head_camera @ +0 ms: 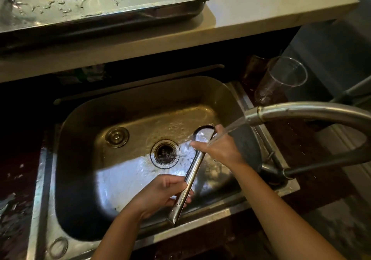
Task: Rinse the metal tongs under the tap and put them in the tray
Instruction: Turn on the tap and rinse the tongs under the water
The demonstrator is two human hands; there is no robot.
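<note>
Both hands hold the metal tongs (192,171) over the sink (84,119), under running water.

The left hand (160,193) grips the hinged end of the tongs, near the front rim of the sink. The right hand (218,147) pinches the looped tip further up, where the stream from the tap (285,113) falls on it. The wet tray (202,0) stands on the counter (261,8), well beyond both hands.

Both hands, left (160,194) and right (218,149), gripped metal tongs (192,171) under the running tap (281,114) above a steel sink (84,123).
</note>
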